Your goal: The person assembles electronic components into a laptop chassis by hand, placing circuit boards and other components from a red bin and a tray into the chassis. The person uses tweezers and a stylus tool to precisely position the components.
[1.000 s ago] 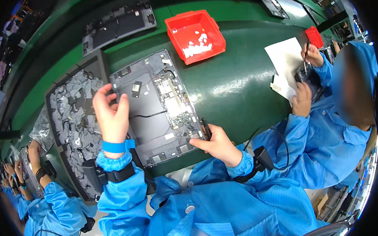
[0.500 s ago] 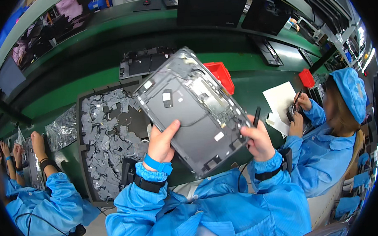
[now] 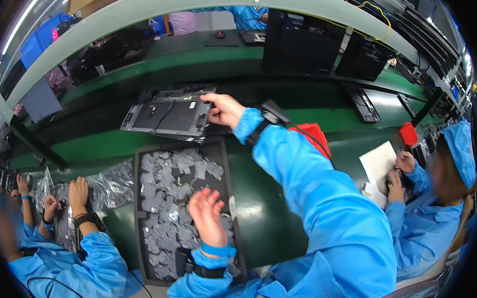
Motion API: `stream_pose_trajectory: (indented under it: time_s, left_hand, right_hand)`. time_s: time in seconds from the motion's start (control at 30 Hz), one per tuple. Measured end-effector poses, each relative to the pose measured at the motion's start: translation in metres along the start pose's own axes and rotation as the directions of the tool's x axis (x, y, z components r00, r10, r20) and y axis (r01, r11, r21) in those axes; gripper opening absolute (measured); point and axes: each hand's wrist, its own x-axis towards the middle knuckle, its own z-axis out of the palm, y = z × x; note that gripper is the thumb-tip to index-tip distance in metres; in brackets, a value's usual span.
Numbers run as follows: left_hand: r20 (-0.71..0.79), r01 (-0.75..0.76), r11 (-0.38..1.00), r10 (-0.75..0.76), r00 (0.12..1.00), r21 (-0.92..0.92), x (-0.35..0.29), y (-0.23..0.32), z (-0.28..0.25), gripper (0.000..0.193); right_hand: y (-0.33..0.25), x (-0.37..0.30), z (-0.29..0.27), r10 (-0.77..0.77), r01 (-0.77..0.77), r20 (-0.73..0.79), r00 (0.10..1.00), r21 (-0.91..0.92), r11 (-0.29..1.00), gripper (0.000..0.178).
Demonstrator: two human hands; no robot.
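My right hand [image 3: 225, 111] stretches far forward, its thumb and fingers pinching the right edge of a dark grey laptop chassis [image 3: 177, 118]. The chassis lies at or just above other laptop parts on the far side of the bench; whether it rests fully on them is hard to tell. My left hand [image 3: 207, 217] is empty, palm up with fingers loosely curled and apart, above a dark tray [image 3: 227, 166]. Many small grey cut pieces [image 3: 167, 228] fill the tray.
A red bin [image 3: 316, 139] stands beyond my right forearm. Co-workers in blue smocks sit on both sides, the right one near a white sheet [image 3: 376, 160]. Clear plastic bags [image 3: 111, 185] lie left of the tray. A pale shelf beam [image 3: 187, 3] crosses above the bench.
The chassis went from both hands before me to the far left of the bench, in my right hand alone. My left hand let go of it and moved over the tray. The view shifted.
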Motion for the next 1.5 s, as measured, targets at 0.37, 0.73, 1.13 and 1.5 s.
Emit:
stream_pose_trajectory:
  time_s: [0.37,0.73,1.13,1.5]
  left_hand:
    - [0.127,-0.009,0.989,-0.01,0.992,0.146,-0.018,-0.002,0.001,0.034]
    - [0.106,-0.039,0.983,0.02,0.994,0.18,-0.011,0.002,0.003,0.038]
    - [0.073,-0.077,0.956,0.059,0.996,0.282,-0.012,-0.007,-0.001,0.037]
    - [0.207,-0.19,0.913,0.12,0.971,0.361,-0.008,-0.014,0.002,0.032]
  right_hand:
    - [0.087,0.153,0.036,-0.1,0.038,-0.224,0.969,-0.266,0.963,0.017]
    - [-0.087,0.124,-0.141,0.345,-0.274,-0.4,0.849,-0.892,-0.361,0.054]
    - [-0.111,0.049,-0.104,0.037,-0.09,-0.101,0.994,-0.969,-0.23,0.054]
    - [-0.098,-0.184,-0.097,-0.128,-0.219,-0.371,0.92,-0.756,0.618,0.025]
